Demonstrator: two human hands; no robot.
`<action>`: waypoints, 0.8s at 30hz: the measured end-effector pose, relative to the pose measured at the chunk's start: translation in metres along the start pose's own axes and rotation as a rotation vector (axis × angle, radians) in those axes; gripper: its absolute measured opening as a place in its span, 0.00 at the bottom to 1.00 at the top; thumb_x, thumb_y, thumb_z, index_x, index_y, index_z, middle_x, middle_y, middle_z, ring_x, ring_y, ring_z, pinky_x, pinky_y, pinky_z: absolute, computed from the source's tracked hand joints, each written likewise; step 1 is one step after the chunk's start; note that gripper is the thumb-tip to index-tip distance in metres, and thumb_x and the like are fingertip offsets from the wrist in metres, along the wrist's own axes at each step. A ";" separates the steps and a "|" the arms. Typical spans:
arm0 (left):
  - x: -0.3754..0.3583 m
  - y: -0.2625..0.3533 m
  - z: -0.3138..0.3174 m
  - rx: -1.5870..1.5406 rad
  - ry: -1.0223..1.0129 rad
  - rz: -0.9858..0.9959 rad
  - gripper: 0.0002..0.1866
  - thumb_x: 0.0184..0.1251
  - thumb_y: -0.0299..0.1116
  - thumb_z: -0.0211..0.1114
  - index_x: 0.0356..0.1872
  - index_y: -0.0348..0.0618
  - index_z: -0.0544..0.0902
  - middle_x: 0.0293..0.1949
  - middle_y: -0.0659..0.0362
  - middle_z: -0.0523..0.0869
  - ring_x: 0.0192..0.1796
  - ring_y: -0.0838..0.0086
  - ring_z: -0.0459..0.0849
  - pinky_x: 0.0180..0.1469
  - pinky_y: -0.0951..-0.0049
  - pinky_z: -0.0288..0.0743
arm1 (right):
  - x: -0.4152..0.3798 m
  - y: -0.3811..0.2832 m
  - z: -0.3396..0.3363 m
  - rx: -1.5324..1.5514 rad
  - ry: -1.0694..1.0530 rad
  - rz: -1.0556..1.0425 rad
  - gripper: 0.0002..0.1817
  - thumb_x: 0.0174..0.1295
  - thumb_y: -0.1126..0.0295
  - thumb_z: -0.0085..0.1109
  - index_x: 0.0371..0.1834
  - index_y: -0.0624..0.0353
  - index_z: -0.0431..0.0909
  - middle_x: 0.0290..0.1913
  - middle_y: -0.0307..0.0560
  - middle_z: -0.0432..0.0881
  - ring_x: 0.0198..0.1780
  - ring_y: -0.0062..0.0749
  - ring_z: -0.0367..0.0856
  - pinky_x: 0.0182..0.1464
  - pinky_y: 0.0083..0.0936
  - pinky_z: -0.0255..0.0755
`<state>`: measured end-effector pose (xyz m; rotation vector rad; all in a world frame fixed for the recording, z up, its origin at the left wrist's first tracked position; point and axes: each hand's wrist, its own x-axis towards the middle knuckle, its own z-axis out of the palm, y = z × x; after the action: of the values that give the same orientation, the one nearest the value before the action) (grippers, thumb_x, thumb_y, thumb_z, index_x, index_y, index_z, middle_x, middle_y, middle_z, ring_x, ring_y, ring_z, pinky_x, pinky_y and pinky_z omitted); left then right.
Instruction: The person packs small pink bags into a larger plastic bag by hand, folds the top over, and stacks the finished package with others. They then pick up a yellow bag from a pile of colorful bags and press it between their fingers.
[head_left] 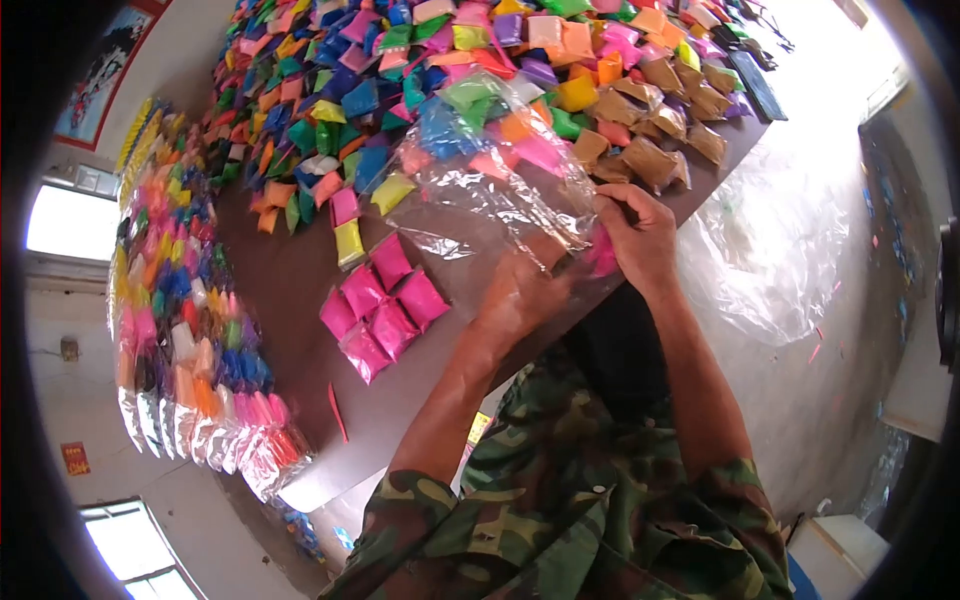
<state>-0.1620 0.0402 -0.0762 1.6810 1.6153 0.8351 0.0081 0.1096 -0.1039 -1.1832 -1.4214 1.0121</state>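
My left hand [520, 290] and my right hand [640, 235] both grip the mouth of a clear plastic bag [480, 190] lying over the brown table [300, 290]. Inside the bag are several small colour packets: blue, green, orange and pink. My right hand also pinches a pink packet [603, 255] at the bag's opening. A cluster of pink packets [385, 305] lies on the table just left of my left hand.
A large heap of small coloured packets [400, 60] covers the far table, with brown ones [650, 140] at the right. Filled clear bags [190, 330] are stacked along the left edge. Another empty plastic bag [770, 250] lies on the floor to the right.
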 end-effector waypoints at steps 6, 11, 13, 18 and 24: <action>0.001 -0.012 0.010 0.215 0.095 0.236 0.21 0.72 0.36 0.74 0.65 0.48 0.87 0.51 0.44 0.91 0.51 0.44 0.91 0.54 0.51 0.83 | 0.001 0.005 0.002 -0.057 0.039 -0.058 0.07 0.72 0.73 0.71 0.50 0.60 0.91 0.36 0.39 0.91 0.39 0.16 0.84 0.47 0.21 0.79; 0.003 -0.021 0.013 0.329 -0.021 0.340 0.26 0.64 0.26 0.69 0.66 0.47 0.84 0.59 0.46 0.87 0.63 0.43 0.85 0.63 0.47 0.83 | 0.000 0.005 0.001 -0.052 0.045 -0.063 0.08 0.72 0.73 0.71 0.50 0.60 0.91 0.37 0.41 0.92 0.40 0.17 0.85 0.48 0.22 0.80; -0.002 -0.020 0.010 0.358 0.001 0.371 0.27 0.63 0.23 0.69 0.66 0.45 0.84 0.61 0.47 0.86 0.63 0.44 0.85 0.63 0.48 0.84 | 0.002 0.008 0.004 -0.042 0.049 -0.078 0.08 0.72 0.73 0.71 0.50 0.60 0.91 0.37 0.40 0.92 0.40 0.17 0.85 0.48 0.22 0.79; -0.016 -0.012 -0.009 0.388 0.004 0.448 0.27 0.65 0.23 0.68 0.67 0.42 0.83 0.60 0.48 0.86 0.60 0.47 0.86 0.63 0.50 0.84 | 0.003 0.011 0.003 -0.030 0.032 -0.094 0.07 0.73 0.73 0.70 0.50 0.61 0.91 0.36 0.37 0.91 0.40 0.15 0.83 0.47 0.20 0.78; -0.073 -0.008 -0.067 0.462 0.277 0.315 0.15 0.68 0.30 0.74 0.55 0.42 0.89 0.50 0.51 0.90 0.55 0.51 0.89 0.59 0.52 0.85 | 0.002 0.010 0.004 -0.008 0.035 -0.074 0.07 0.74 0.73 0.70 0.50 0.62 0.91 0.34 0.34 0.87 0.37 0.13 0.79 0.43 0.19 0.76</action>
<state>-0.2239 -0.0305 -0.0436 2.2697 1.8618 0.9274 0.0058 0.1135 -0.1140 -1.1403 -1.4327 0.9307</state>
